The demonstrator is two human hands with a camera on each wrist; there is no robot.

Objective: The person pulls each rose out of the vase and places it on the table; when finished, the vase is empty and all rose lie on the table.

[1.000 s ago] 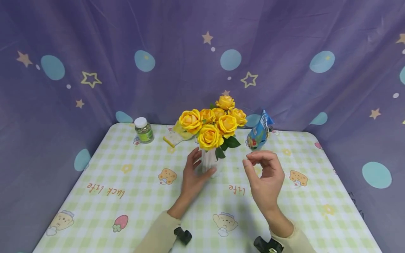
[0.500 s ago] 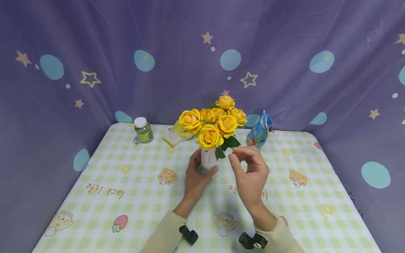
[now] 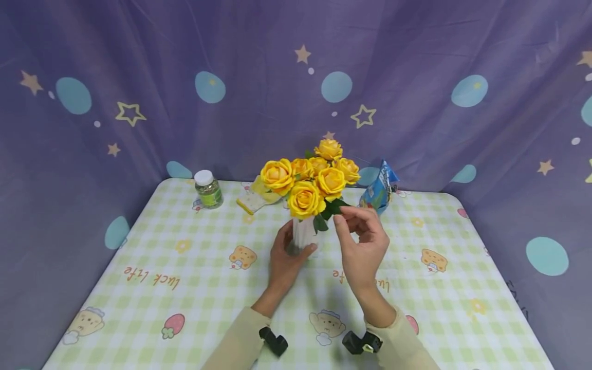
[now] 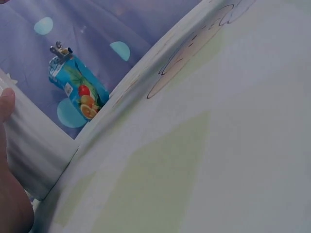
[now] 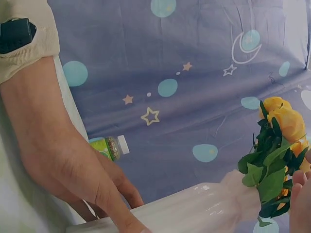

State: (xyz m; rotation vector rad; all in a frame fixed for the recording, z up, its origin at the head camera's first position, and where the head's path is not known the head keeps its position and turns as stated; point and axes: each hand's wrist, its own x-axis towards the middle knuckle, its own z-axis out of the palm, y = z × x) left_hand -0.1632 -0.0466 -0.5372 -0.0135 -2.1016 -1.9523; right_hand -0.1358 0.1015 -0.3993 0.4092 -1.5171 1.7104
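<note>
A white vase (image 3: 303, 234) stands upright near the middle of the table, holding a bunch of yellow roses (image 3: 306, 199) with dark green leaves. My left hand (image 3: 285, 263) grips the vase low down, thumb across the front and fingers round the left side. In the left wrist view, its thumb (image 4: 7, 104) lies against the white vase wall (image 4: 36, 145). At the right of the bunch, my right hand (image 3: 365, 249) pinches a leaf (image 3: 335, 205) between thumb and forefinger; the fingertips partly cover it. The right wrist view catches only some right fingers (image 5: 299, 199) beside the leaves (image 5: 269, 184).
A white-lidded jar (image 3: 209, 191) stands at the back left. Behind the vase lies a yellow and white item (image 3: 256, 199), partly hidden by roses. A blue bag (image 3: 378, 191) with a metal clip (image 4: 60, 52) stands at the back right. A purple curtain (image 3: 259, 61) encloses the table.
My right hand has come left and slightly up from beside the vase to the leaf at the bunch's right. My left hand keeps hold of the vase, which stays in place.
</note>
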